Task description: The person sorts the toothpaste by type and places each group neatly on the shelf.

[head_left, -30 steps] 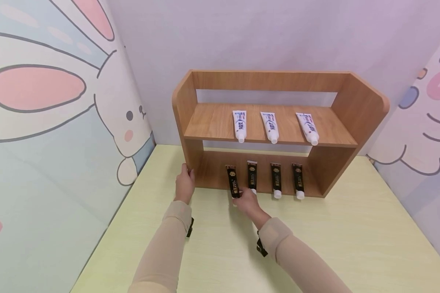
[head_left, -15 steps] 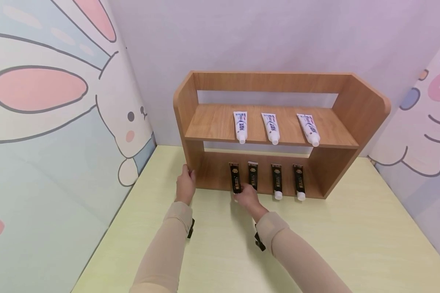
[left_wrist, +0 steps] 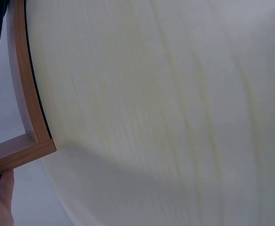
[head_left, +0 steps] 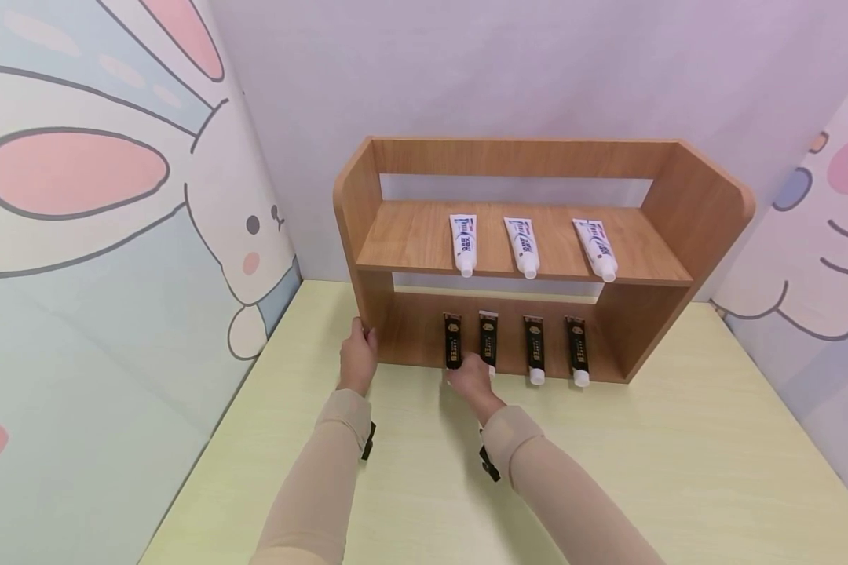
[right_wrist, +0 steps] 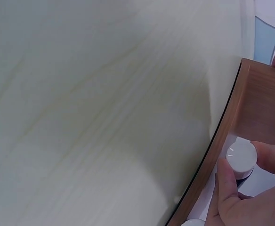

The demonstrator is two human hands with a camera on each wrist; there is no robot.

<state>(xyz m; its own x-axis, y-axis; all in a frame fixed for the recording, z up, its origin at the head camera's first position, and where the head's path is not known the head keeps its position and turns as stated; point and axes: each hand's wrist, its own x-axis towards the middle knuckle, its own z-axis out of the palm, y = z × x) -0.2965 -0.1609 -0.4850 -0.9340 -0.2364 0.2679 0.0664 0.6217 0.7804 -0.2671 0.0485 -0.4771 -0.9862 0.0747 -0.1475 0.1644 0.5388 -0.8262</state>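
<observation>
My right hand (head_left: pixel 470 378) pinches the white cap (right_wrist: pixel 241 157) of the leftmost black toothpaste tube (head_left: pixel 453 344), which lies on the lower level of a wooden shelf (head_left: pixel 410 322). Thumb and fingertips are on the cap's sides in the right wrist view. Just right of it lies another black tube (head_left: pixel 488 337), its cap partly hidden by my hand. My left hand (head_left: pixel 358 357) grips the front edge of the shelf's left side panel (left_wrist: pixel 22 157); only part of that hand shows in the left wrist view.
Two more black tubes, a middle one (head_left: pixel 535 345) and a right one (head_left: pixel 577 347), lie on the lower level. Three white tubes (head_left: pixel 523 243) lie on the upper level, caps over the front edge. The shelf stands on a pale yellow table (head_left: pixel 424 486) against a wall (head_left: pixel 509 71).
My right hand has moved the leftmost black tube back onto the lower level and slightly right, and the tube now lies straighter. My left hand stays on the side panel.
</observation>
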